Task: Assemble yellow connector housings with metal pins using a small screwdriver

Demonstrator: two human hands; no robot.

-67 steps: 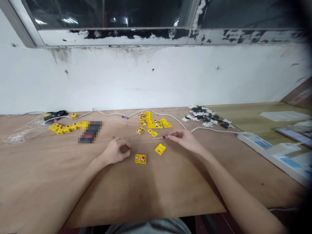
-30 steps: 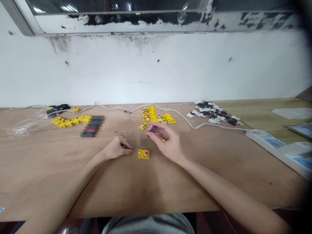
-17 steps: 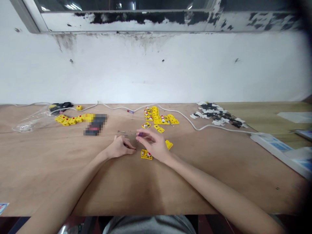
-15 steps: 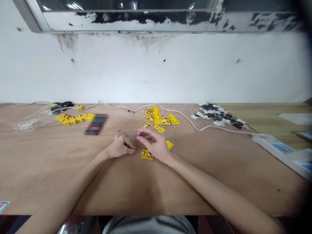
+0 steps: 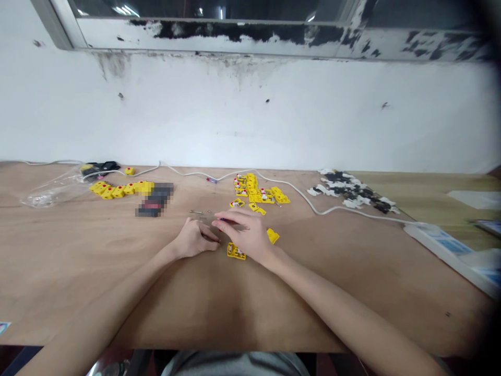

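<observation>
Person's right hand (image 5: 246, 236) is pinching fingertips together on a thin tool (image 5: 226, 221) just beyond the yellow housing (image 5: 236, 251); left hand (image 5: 193, 241) is lying curled closed just left of it, contents can't tell. Risk I'm judging: the right palm is crowding the housing, so a nudge could be sliding it or shaking its small red-and-white insides loose. Counting: one housing, one loose yellow cover (image 5: 273, 236) just right of it, two yellow clusters too packed for counting, a pile (image 5: 256, 190) beyond and a row (image 5: 117, 189) far left, and one black-and-white heap (image 5: 352, 190) far right.
</observation>
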